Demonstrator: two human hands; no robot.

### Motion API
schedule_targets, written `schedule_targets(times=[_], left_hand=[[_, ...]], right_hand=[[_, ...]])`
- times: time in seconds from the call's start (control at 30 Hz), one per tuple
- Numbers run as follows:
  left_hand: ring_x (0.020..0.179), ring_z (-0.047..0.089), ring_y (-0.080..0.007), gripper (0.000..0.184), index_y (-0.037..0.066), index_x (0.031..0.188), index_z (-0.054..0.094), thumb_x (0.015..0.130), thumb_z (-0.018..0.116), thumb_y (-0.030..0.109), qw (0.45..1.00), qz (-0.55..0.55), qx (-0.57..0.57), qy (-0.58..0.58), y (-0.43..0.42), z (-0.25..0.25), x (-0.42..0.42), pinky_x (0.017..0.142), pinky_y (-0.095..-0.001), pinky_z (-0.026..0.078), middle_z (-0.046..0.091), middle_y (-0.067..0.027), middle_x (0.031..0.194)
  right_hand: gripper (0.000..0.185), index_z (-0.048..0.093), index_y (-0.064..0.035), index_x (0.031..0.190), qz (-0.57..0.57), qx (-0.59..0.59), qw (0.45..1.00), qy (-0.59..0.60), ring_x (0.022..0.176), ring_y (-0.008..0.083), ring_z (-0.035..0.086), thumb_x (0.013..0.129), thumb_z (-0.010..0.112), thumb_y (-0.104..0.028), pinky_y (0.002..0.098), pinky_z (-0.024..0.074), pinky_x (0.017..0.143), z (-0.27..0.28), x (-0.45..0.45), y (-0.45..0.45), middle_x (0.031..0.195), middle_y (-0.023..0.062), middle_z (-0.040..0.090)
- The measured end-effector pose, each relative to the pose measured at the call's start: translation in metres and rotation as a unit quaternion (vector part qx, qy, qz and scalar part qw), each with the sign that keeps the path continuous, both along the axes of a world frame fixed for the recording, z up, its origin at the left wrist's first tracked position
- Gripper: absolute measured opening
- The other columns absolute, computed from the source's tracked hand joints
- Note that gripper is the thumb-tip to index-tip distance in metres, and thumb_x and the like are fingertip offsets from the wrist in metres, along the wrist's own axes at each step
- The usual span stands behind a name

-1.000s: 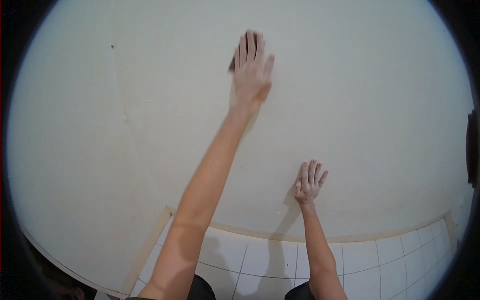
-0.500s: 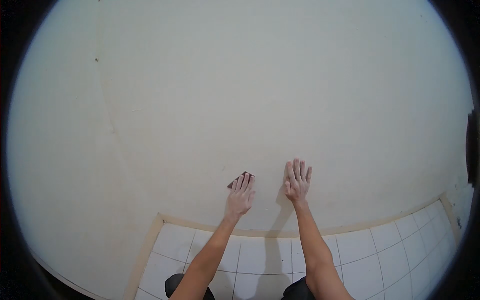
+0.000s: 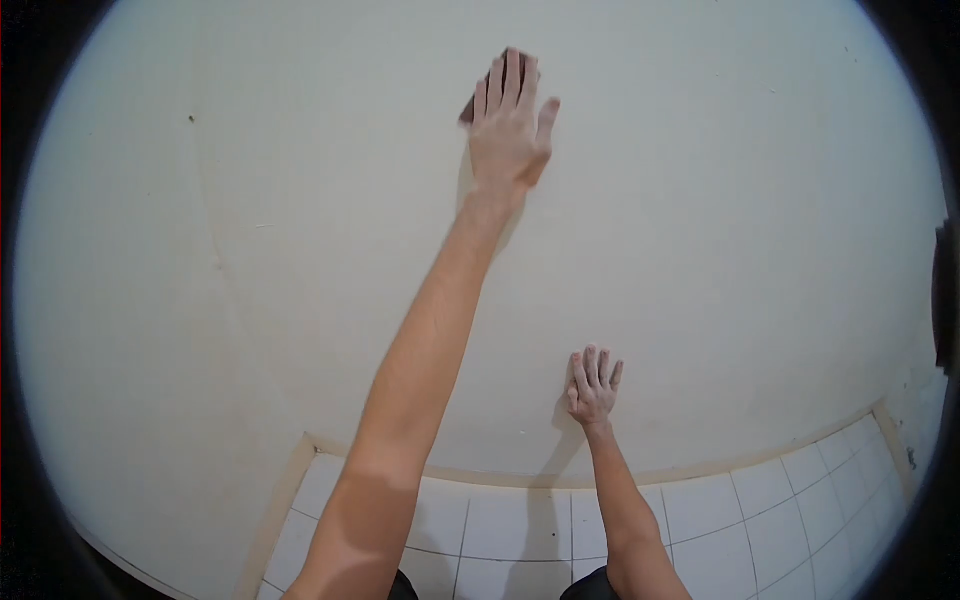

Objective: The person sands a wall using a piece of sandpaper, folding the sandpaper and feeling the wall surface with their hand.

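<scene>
High on the pale wall (image 3: 700,220), my left hand (image 3: 508,135) lies flat with its fingers spread over a dark brown sheet (image 3: 468,112). The sheet is pressed between the fingers and the wall, and its edges show beside and between the fingers. Lower down and to the right, my right hand (image 3: 593,388) rests against the wall with its fingers apart and nothing visible in it. Its fingers look dusted with something whitish.
White floor tiles (image 3: 700,505) run along the foot of the wall, below a beige skirting (image 3: 500,480). A dark object (image 3: 943,298) stands at the right edge. A small dark mark (image 3: 192,119) is on the wall at upper left.
Over the last second my left hand went down the wall with the dark sheet, then back up high. My right hand shifted slightly left in view and stays against the wall.
</scene>
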State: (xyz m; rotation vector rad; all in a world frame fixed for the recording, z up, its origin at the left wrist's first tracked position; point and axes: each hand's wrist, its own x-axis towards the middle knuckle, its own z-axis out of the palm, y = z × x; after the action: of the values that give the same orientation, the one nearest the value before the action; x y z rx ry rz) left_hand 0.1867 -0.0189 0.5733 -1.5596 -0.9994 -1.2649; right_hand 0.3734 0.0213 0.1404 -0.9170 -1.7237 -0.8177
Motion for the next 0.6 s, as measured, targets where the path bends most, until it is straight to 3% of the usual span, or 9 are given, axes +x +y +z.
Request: schedule_targets(times=[0.07, 0.17, 0.23, 0.27, 0.33, 0.43, 0.53, 0.6], left_hand=[[0.156, 0.023, -0.0349, 0.065, 0.003, 0.161, 0.028, 0.106, 0.046, 0.032, 0.999, 0.031, -0.033, 0.017, -0.008, -0.05, 0.004, 0.127, -0.0496, 0.017, 0.025, -0.0202, 0.168], [0.156, 0.02, -0.0384, 0.078, 0.002, 0.162, 0.024, 0.099, 0.056, 0.034, 0.983, 0.031, -0.17, 0.053, -0.028, -0.181, 0.0, 0.126, -0.0522, 0.015, 0.022, -0.0219, 0.169], [0.152, 0.031, -0.0319, 0.071, 0.008, 0.161, 0.033, 0.1, 0.057, 0.037, 0.956, 0.063, -0.266, 0.104, -0.035, -0.299, -0.008, 0.125, -0.0464, 0.023, 0.03, -0.0132, 0.168], [0.151, 0.034, -0.0295, 0.07, 0.01, 0.16, 0.035, 0.1, 0.057, 0.037, 0.946, 0.029, -0.295, 0.134, -0.041, -0.353, -0.017, 0.124, -0.0455, 0.025, 0.032, -0.0111, 0.167], [0.149, 0.037, -0.0261, 0.068, 0.012, 0.16, 0.038, 0.1, 0.058, 0.037, 0.927, 0.001, -0.339, 0.16, -0.06, -0.408, -0.028, 0.122, -0.0441, 0.028, 0.036, -0.008, 0.166], [0.148, 0.039, -0.0244, 0.068, 0.013, 0.159, 0.04, 0.099, 0.059, 0.037, 0.922, 0.024, -0.348, 0.169, -0.065, -0.411, -0.037, 0.122, -0.0432, 0.029, 0.039, -0.0066, 0.165], [0.149, 0.037, -0.0298, 0.071, 0.01, 0.159, 0.038, 0.097, 0.059, 0.036, 0.937, 0.038, -0.302, 0.169, -0.05, -0.334, -0.037, 0.123, -0.0462, 0.027, 0.037, -0.0103, 0.165], [0.151, 0.033, -0.0356, 0.077, 0.005, 0.161, 0.032, 0.094, 0.059, 0.033, 0.966, 0.046, -0.219, 0.131, -0.034, -0.251, -0.033, 0.124, -0.049, 0.024, 0.031, -0.0146, 0.168]], right_hand=[[0.056, 0.048, -0.0195, 0.155, 0.002, -0.006, 1.0, 0.001, 0.158, 0.0305, 0.023, 0.103, 0.033, -0.035, 0.0581, 0.0076, 0.128, 0.001, 0.001, -0.002, 0.165, 0.0074, 0.039], [0.057, 0.045, -0.0184, 0.157, 0.012, -0.023, 1.0, -0.007, 0.158, 0.0308, 0.022, 0.102, 0.035, -0.033, 0.0606, 0.0059, 0.127, -0.002, 0.002, 0.002, 0.166, 0.0077, 0.037], [0.058, 0.043, -0.0175, 0.158, 0.032, -0.031, 0.998, 0.048, 0.158, 0.0311, 0.021, 0.102, 0.035, -0.032, 0.0639, 0.0043, 0.126, -0.005, -0.001, 0.004, 0.166, 0.008, 0.036], [0.059, 0.041, -0.0171, 0.159, 0.043, -0.032, 0.996, 0.077, 0.158, 0.0313, 0.021, 0.102, 0.036, -0.032, 0.0655, 0.0035, 0.125, -0.004, -0.001, 0.005, 0.166, 0.0081, 0.036], [0.06, 0.039, -0.0164, 0.159, 0.025, -0.035, 0.993, 0.11, 0.158, 0.0317, 0.021, 0.102, 0.035, -0.031, 0.0682, 0.0024, 0.124, -0.003, -0.001, 0.004, 0.167, 0.0087, 0.034], [0.06, 0.039, -0.0156, 0.16, 0.014, -0.012, 0.992, 0.123, 0.158, 0.0319, 0.021, 0.102, 0.034, -0.03, 0.0698, 0.0021, 0.123, -0.003, -0.002, 0.004, 0.167, 0.0095, 0.033], [0.059, 0.04, -0.0147, 0.159, 0.014, -0.003, 0.993, 0.118, 0.158, 0.0321, 0.021, 0.103, 0.032, -0.031, 0.0696, 0.0026, 0.124, -0.004, -0.004, 0.002, 0.167, 0.0103, 0.033], [0.059, 0.038, -0.0126, 0.159, 0.012, 0.0, 0.994, 0.11, 0.158, 0.0331, 0.019, 0.103, 0.032, -0.03, 0.0691, 0.0018, 0.124, -0.002, -0.006, 0.0, 0.168, 0.0121, 0.031]])
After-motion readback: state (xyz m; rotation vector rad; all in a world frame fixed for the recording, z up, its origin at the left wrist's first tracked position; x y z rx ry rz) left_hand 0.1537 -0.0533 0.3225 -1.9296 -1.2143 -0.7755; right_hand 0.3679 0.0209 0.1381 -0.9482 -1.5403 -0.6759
